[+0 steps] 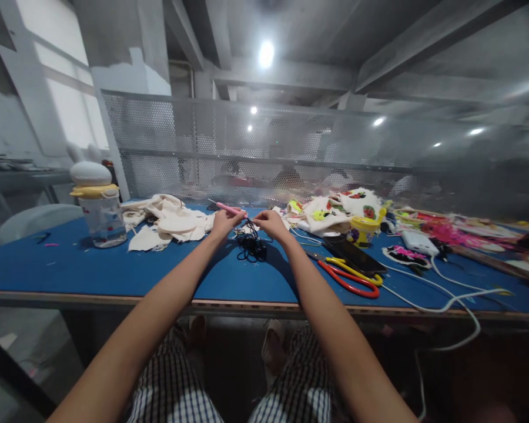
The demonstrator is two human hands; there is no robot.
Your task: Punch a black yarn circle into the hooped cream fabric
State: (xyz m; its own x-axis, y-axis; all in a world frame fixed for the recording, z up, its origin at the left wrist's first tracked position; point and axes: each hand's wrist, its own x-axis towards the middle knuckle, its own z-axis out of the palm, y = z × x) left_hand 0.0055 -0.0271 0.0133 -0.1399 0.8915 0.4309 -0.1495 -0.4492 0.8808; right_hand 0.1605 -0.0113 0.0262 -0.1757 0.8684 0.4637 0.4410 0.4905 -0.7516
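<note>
From the head view, both bare arms stretch forward over the blue table [114, 270], and the two hands meet near its middle, just in front of a perforated metal screen [255, 147]. The left hand [224, 224] is closed around a slim pink tool [229, 208], a pen-like handle whose thin tip sticks out to the left and upward past the knuckles. The right hand [271, 225] sits just beside it with fingers curled and pinched together at a bit of black cord [250, 245]; the cord hangs from between the two hands and bunches in a small tangle on the table directly below them. How tightly the right fingers grip is too small to tell. Left of the hands lies a heap of cream fabric [170, 220], and farther left stands a clear water bottle [100, 205] with a yellow collar and a white rounded cap. To the right of the hands lie scissors with red and yellow handles [350, 279], touching a dark phone [355, 255] that rests flat. Behind these are a small yellow cup [362, 231] and white cloth pieces printed with coloured motifs [335, 211]. A white charger block [418, 242] sits farther right, its white cable [445, 302] trailing over the table edge. Checked trousers [189, 393] show below the table.
</note>
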